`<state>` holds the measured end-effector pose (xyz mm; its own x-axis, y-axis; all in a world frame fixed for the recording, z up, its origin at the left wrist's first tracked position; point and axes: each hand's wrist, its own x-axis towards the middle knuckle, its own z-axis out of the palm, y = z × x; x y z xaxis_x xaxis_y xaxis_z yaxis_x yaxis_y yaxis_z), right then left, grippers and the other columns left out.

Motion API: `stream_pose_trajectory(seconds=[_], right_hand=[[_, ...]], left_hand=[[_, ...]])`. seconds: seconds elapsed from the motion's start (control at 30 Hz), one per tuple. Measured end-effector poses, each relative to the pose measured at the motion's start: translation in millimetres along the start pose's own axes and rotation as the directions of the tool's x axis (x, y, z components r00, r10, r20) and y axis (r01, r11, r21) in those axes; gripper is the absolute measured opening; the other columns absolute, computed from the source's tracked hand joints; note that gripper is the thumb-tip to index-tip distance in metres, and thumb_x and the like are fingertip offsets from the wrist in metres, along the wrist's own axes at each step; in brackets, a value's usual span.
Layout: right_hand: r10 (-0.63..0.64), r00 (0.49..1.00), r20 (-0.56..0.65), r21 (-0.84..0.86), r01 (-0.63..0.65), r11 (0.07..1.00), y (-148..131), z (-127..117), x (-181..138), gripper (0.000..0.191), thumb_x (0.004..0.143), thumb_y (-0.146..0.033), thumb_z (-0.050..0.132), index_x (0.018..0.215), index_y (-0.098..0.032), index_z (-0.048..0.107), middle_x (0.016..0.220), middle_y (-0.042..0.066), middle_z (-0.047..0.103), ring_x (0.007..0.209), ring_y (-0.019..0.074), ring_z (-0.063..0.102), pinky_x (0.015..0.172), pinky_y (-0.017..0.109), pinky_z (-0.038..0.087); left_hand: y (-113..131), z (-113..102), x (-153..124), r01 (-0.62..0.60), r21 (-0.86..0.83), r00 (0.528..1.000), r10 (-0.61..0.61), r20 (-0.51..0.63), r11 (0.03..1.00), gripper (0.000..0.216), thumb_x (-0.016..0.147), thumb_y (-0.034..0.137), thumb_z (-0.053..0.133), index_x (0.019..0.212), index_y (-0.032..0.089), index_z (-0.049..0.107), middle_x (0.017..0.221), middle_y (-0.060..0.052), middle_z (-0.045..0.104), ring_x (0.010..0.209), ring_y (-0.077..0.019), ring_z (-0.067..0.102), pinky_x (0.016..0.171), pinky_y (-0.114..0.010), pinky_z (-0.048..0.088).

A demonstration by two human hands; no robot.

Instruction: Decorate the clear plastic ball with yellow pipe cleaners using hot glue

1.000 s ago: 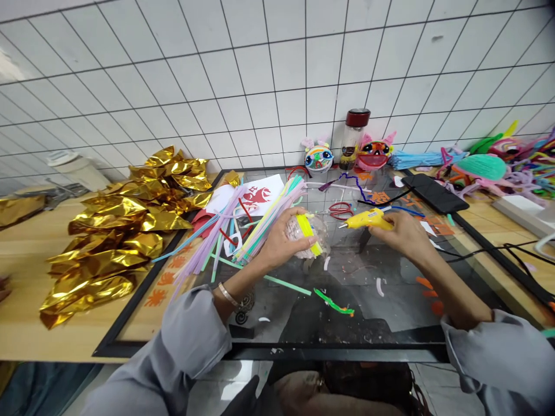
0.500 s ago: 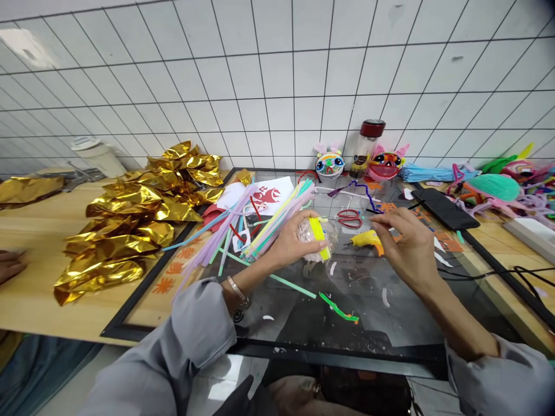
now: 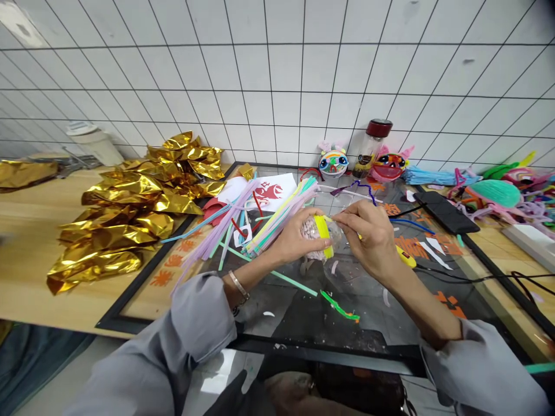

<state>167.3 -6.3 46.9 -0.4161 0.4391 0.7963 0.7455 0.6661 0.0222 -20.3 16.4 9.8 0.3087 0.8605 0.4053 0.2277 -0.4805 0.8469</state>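
My left hand [image 3: 289,241] is wrapped round a clear plastic ball [image 3: 313,234] with pinkish filling and a yellow strip [image 3: 323,230] across it, held just above the glass table top [image 3: 381,312]. My right hand [image 3: 368,238] has come over to the ball, its fingertips pinched on the yellow strip at the ball's right side. The yellow glue gun [image 3: 405,257] lies on the glass behind my right wrist, mostly hidden by the hand, with its black cord trailing right.
A fan of pastel pipe cleaners [image 3: 243,222] lies left of the ball. Crumpled gold foil [image 3: 139,214] covers the wooden table on the left. A green pipe-cleaner piece [image 3: 340,307] lies on the glass. Painted masks [image 3: 333,162], a jar [image 3: 373,141], a black phone [image 3: 442,211] and colourful crafts [image 3: 494,193] stand behind.
My right hand let go of the glue gun, left it on the glass, and moved left to pinch the yellow strip. The left hand kept hold of the ball.
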Motion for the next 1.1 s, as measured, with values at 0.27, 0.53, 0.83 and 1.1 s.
stream_pose_trajectory(seconds=[0.27, 0.53, 0.83, 1.1], right_hand=[[-0.023, 0.999, 0.039, -0.001, 0.023, 1.000, 0.4, 1.8, -4.3, 0.019, 0.094, -0.015, 0.051, 0.092, -0.020, 0.069, 0.083, 0.004, 0.063, 0.078, 0.0169, 0.052, 0.068, 0.033, 0.030], [-0.074, 0.995, 0.061, -0.023, 0.076, 0.997, 1.3, 1.1, -5.9, 0.017, 0.093, -0.014, 0.052, 0.092, -0.019, 0.069, 0.085, 0.005, 0.063, 0.078, 0.0172, 0.051, 0.069, 0.032, 0.031], [-0.110, 0.992, 0.068, -0.027, 0.112, 0.993, 2.2, 1.1, -6.0, 0.017, 0.093, -0.012, 0.052, 0.091, -0.018, 0.068, 0.085, 0.006, 0.063, 0.079, 0.0176, 0.052, 0.068, 0.032, 0.032], [-0.125, 0.989, 0.073, -0.027, 0.128, 0.991, 1.9, 0.9, -5.9, 0.017, 0.092, -0.011, 0.052, 0.091, -0.018, 0.068, 0.085, 0.006, 0.062, 0.080, 0.0173, 0.051, 0.068, 0.031, 0.032]], left_hand=[[-2.3, -0.8, 0.6, -0.034, 0.032, 0.999, 0.034, 0.016, 0.999, 0.049, 0.068, 0.029, 0.077, 0.112, 0.019, 0.058, 0.113, -0.005, 0.063, 0.109, -0.0238, 0.058, 0.100, -0.036, 0.046], [-3.3, -0.6, 0.0, -0.031, 0.026, 0.999, 0.031, 0.014, 0.999, 0.049, 0.067, 0.029, 0.077, 0.112, 0.019, 0.059, 0.113, -0.004, 0.063, 0.109, -0.0231, 0.058, 0.100, -0.034, 0.045], [-2.1, -0.5, -0.5, 0.002, 0.012, 1.000, -0.002, 0.007, 1.000, 0.052, 0.066, 0.029, 0.078, 0.113, 0.018, 0.059, 0.115, -0.005, 0.062, 0.109, -0.0236, 0.058, 0.100, -0.035, 0.045], [-1.2, -1.1, -0.4, -0.016, 0.020, 1.000, 0.015, 0.015, 1.000, 0.050, 0.067, 0.027, 0.079, 0.112, 0.018, 0.059, 0.114, -0.005, 0.063, 0.111, -0.0241, 0.058, 0.099, -0.035, 0.046]])
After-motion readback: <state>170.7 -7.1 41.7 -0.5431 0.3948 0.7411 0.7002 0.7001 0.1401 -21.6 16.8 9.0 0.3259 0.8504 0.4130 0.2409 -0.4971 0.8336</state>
